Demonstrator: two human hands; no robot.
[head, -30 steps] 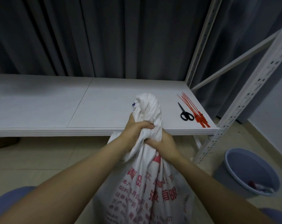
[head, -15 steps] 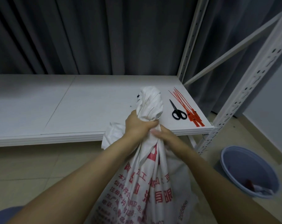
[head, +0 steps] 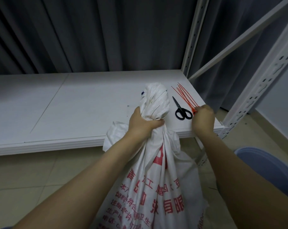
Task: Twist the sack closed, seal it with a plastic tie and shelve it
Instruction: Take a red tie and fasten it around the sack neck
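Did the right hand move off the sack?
Yes. The right hand left the sack and went right, to the red ties beside the scissors.

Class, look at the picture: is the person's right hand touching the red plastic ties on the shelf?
Touching. The head view shows the right hand closed over the near ends of the red plastic ties, with no gap visible between them.

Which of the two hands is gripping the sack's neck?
The left hand: it clenches the twisted sack neck. The right hand is off it, at the red ties on the shelf.
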